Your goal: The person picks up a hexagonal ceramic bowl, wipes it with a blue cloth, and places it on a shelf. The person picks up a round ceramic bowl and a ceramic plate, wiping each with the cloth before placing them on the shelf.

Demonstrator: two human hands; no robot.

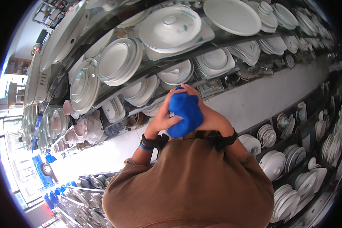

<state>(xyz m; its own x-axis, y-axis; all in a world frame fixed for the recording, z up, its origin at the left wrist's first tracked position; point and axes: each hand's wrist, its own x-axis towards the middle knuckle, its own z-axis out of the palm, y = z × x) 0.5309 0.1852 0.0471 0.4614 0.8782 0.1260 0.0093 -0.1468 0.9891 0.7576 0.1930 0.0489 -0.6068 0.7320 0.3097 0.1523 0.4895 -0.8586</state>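
A bunched blue cloth (pixel 185 112) is held between my two hands, close in front of my chest. My left hand (pixel 163 114) grips it from the left, the thumb lying across its front. On the right side my right hand (pixel 206 114) presses against it, with fingertips meeting the other hand's near the top. Whether anything is wrapped inside the cloth cannot be seen. Just beyond the hands, a round plate with a white spoon (pixel 175 71) rests on the lower shelf. Higher up stands a large lidded white dish (pixel 170 28) with a blue rim.
Shelves ahead hold stacked plates (pixel 118 61), a big oval platter (pixel 232 17) and square dishes (pixel 215 61). Pink bowls (pixel 81 128) in plastic wrap are at the left. More shelves with white plates (pixel 286 202) stand close on the right, and other crockery (pixel 82 205) at lower left.
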